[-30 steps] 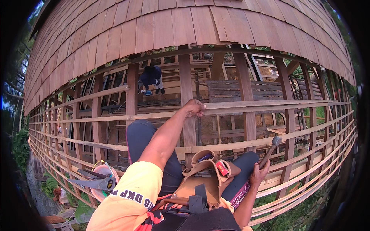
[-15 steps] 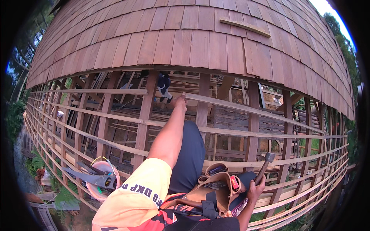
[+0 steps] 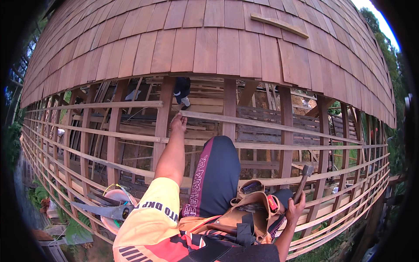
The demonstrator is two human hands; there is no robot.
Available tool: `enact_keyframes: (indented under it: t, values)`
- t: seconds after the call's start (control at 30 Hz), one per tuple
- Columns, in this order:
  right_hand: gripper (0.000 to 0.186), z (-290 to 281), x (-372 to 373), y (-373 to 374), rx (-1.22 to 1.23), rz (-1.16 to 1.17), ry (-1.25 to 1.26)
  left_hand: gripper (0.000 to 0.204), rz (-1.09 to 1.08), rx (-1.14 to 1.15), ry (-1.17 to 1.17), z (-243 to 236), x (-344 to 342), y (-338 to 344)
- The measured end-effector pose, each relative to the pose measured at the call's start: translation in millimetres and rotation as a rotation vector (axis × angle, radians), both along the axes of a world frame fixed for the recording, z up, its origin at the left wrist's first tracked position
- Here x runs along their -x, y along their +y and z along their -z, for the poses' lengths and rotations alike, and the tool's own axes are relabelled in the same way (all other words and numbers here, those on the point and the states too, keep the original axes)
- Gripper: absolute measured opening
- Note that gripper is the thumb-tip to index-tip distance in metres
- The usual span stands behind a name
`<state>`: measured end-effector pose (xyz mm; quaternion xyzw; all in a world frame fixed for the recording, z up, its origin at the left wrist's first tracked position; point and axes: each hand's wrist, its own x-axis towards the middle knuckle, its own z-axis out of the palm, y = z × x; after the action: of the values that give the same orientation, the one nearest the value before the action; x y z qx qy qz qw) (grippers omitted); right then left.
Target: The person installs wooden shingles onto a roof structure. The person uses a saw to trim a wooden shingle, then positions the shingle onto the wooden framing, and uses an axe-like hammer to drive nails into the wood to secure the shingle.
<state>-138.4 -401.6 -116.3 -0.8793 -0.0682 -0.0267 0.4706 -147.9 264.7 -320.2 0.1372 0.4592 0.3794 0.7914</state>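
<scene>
My left hand (image 3: 178, 122) grips the left end of a thin wooden batten (image 3: 257, 123), which runs rightward across the brown rafters (image 3: 229, 105) just below the shingle edge. My left arm is stretched out. At the lower right my right hand (image 3: 295, 206) is closed on the wooden handle of a hammer (image 3: 305, 172), its metal head up. A tan leather tool pouch (image 3: 257, 205) with a red item lies over my lap beside my raised knee. To my lower left a pink bucket (image 3: 114, 222) holds a hand saw (image 3: 98, 209) and other tools.
A roof of wooden shingles (image 3: 192, 52) fills the top, with a loose wooden strip (image 3: 279, 24) lying on it. Horizontal battens (image 3: 96, 130) cross the open rafters around me. Below, through the gaps, a person in dark clothing (image 3: 182, 91) stands among planks. Trees and ferns (image 3: 74, 231) show at the sides.
My left hand has moved left with the batten's end, and the batten now slants. My near knee is raised higher. The person below has shifted behind a rafter. The view has shifted.
</scene>
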Motion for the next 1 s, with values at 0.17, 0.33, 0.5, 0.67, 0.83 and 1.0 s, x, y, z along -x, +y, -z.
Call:
enact_keyframes:
  t: [0.17, 0.33, 0.5, 0.67, 0.83, 1.0]
  values:
    - [0.055, -12.7, -5.0, -3.2, 0.100, 0.005, 0.091, 0.027, -0.058, 0.017, -0.316, 21.9, -13.1, -48.2]
    - [0.056, 4.8, -10.9, 5.5, 0.159, -0.041, 0.085, 0.028, -0.281, 0.171, -0.476, 15.5, -8.8, -18.9]
    - [0.055, -0.7, -20.2, 3.4, 0.163, 0.002, 0.181, 0.069, -0.215, 0.201, -0.322, -15.7, -33.7, -52.4]
    - [0.053, 1.0, -30.7, 27.8, 0.093, 0.019, 0.323, 0.073, -0.240, 0.167, -0.550, -16.4, -9.4, -47.6]
    - [0.054, 7.4, -39.5, 23.8, 0.156, 0.001, 0.249, 0.073, -0.189, 0.140, -0.710, -12.8, -18.8, -58.0]
    - [0.055, -8.4, -37.1, 36.9, 0.157, 0.037, 0.314, 0.081, -0.171, 0.204, -0.274, -9.9, -34.2, -31.8]
